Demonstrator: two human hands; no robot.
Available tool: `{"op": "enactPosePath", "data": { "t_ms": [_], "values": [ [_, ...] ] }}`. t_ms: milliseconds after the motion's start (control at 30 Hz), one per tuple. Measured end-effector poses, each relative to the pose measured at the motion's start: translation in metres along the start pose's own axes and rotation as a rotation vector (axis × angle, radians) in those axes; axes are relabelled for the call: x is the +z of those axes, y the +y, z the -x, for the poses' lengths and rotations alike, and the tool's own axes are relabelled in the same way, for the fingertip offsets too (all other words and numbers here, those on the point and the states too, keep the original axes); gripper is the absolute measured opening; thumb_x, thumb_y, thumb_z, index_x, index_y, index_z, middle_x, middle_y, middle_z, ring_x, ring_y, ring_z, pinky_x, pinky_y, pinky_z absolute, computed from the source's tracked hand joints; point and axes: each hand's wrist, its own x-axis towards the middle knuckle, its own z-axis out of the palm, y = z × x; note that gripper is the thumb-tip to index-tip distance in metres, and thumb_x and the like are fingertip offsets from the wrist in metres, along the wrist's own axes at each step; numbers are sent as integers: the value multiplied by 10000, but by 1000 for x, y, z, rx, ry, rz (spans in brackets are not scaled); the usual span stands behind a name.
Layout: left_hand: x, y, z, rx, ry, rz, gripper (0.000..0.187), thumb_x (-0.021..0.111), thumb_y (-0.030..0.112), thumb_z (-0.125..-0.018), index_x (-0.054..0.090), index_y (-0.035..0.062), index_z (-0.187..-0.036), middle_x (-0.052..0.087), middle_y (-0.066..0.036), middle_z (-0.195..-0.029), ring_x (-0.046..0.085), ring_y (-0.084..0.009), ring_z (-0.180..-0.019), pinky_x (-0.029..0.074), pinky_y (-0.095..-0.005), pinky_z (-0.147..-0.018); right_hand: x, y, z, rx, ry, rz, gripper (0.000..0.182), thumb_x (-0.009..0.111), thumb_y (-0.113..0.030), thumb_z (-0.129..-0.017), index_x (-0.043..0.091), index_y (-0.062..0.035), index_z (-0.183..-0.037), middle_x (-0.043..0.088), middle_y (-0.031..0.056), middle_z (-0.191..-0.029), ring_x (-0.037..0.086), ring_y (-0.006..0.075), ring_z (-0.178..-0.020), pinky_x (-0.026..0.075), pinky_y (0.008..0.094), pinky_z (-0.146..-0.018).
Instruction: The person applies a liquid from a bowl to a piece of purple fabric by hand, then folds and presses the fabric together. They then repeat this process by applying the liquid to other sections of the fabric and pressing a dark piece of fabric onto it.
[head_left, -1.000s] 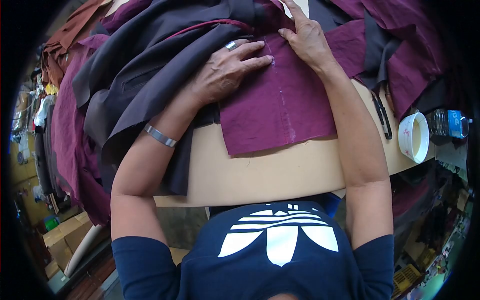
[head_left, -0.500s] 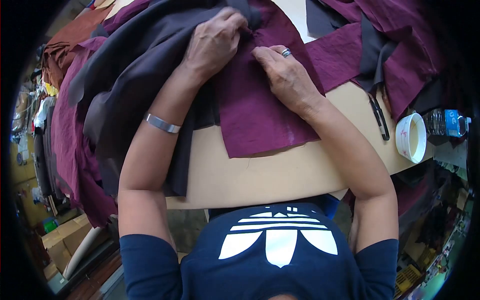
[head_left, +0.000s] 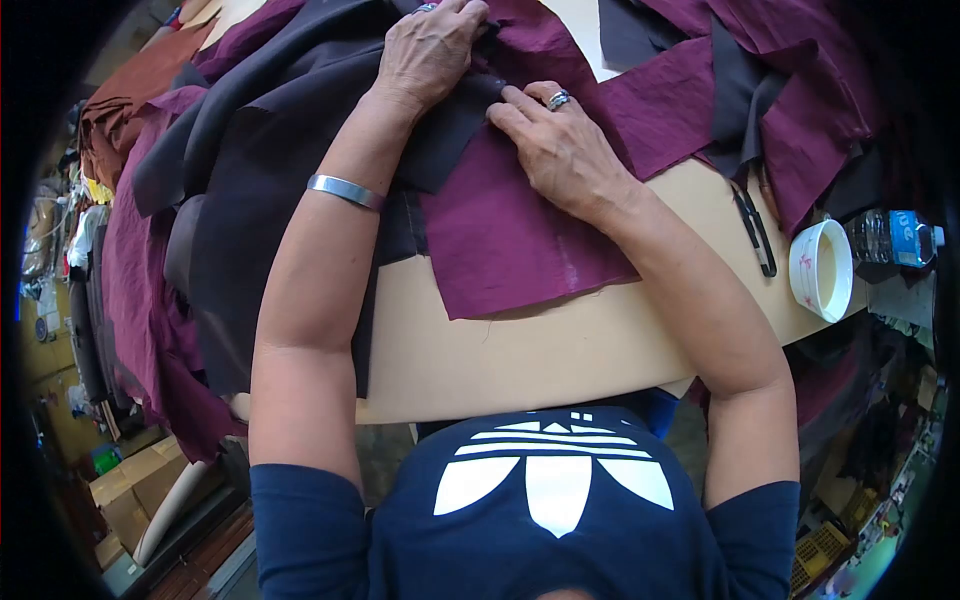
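Note:
My left hand [head_left: 428, 58] is closed at the top of the work, its fingers pinching dark grey fabric [head_left: 300, 150] where it meets maroon fabric [head_left: 525, 235]. The dark cloth hangs in folds under my left forearm and off the table's front edge. Close by on the right, my right hand [head_left: 565, 145] lies over the maroon piece, thumb and fingers pressed together at the seam of the two cloths. The fingertips of both hands partly hide that seam. The maroon piece spreads flat toward me, with a loose thread at its lower edge.
On the tan table [head_left: 500, 365], a black pen [head_left: 753, 230] lies right of my hands. A white bowl [head_left: 820, 270] of pale contents and a plastic bottle [head_left: 900, 240] stand beyond it. More maroon fabric [head_left: 800, 110] covers the back right; brown fabric [head_left: 130, 120] hangs far left.
My left hand has moved slightly up, and a dark flap now lies over part of the maroon piece. My right hand has shifted slightly left and up.

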Motion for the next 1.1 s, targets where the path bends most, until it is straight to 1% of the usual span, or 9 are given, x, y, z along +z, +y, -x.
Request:
{"op": "enactPosePath", "data": {
  "t_ms": [200, 300, 400, 533, 633, 833, 967, 1033, 1100],
  "values": [
    [5, -1, 0, 67, 19, -63, 62, 509, 104, -833, 519, 50, -859, 531, -118, -816, 579, -283, -767, 470, -381, -680, -1, 8, -12, 83, -150, -89, 211, 513, -2, -742, 509, -3, -953, 573, 173, -1000, 517, 347, -1000, 449, 420, -829],
    [1, 4, 1, 32, -16, -15, 65, 524, 73, -808, 519, 26, -853, 550, -143, -844, 577, -313, -829, 468, -394, -773, 1, 10, -20, 122, -226, -76, 223, 509, -24, -728, 485, -1, -949, 570, 181, -986, 512, 355, -1010, 439, 435, -812],
    [3, 15, 16, 68, 182, -177, 234, 596, 181, -771, 589, 160, -1004, 578, -9, -1013, 554, -215, -993, 348, -403, -850, 2, 9, -23, 168, -246, -62, 203, 498, -81, -751, 506, -11, -941, 569, 170, -1011, 553, 363, -954, 437, 463, -787],
    [-23, 40, 51, -4, -110, -208, 277, 607, 218, -797, 572, 130, -1057, 543, -35, -1119, 473, -230, -1139, 349, -411, -929, -2, 6, -25, 219, -263, -81, 205, 483, -108, -768, 523, -25, -950, 565, 157, -1038, 568, 357, -956, 432, 475, -763],
    [-22, 37, 60, -52, -111, -50, 265, 587, 242, -826, 571, 101, -1049, 536, -49, -1131, 476, -249, -1135, 356, -424, -935, 1, 7, -17, 101, -140, -2, 197, 491, -92, -765, 525, -38, -951, 564, 140, -1033, 561, 340, -981, 433, 458, -747],
    [-13, 31, 51, -78, -105, -17, 155, 512, 121, -875, 541, 36, -1001, 546, -123, -1070, 544, -331, -985, 449, -406, -808, -29, -11, 19, -38, -189, 13, 222, 527, -9, -732, 524, -44, -951, 577, 116, -1046, 552, 315, -1000, 441, 413, -738],
    [-15, 21, 41, -129, -92, 30, 141, 488, 76, -855, 515, 18, -980, 529, -155, -996, 568, -354, -894, 479, -404, -753, -60, -33, 55, -100, -207, -119, 287, 590, -28, -712, 528, -34, -992, 558, 164, -1179, 543, 355, -1052, 445, 463, -869],
    [-14, 15, 36, -141, -89, -12, 148, 511, 36, -791, 532, 12, -936, 530, -150, -979, 587, -333, -888, 504, -386, -736, -75, -47, 66, -54, -248, -203, 307, 602, -32, -709, 530, -32, -1008, 563, 182, -1165, 534, 364, -1073, 429, 475, -918],
    [-12, 17, 33, -197, -119, 41, 159, 531, 100, -833, 524, -7, -950, 534, -172, -1005, 578, -364, -919, 493, -408, -783, -76, -50, 68, -47, -247, -207, 319, 601, -37, -721, 532, -32, -1032, 571, 189, -1143, 537, 362, -1074, 427, 469, -941]
  ]
}}
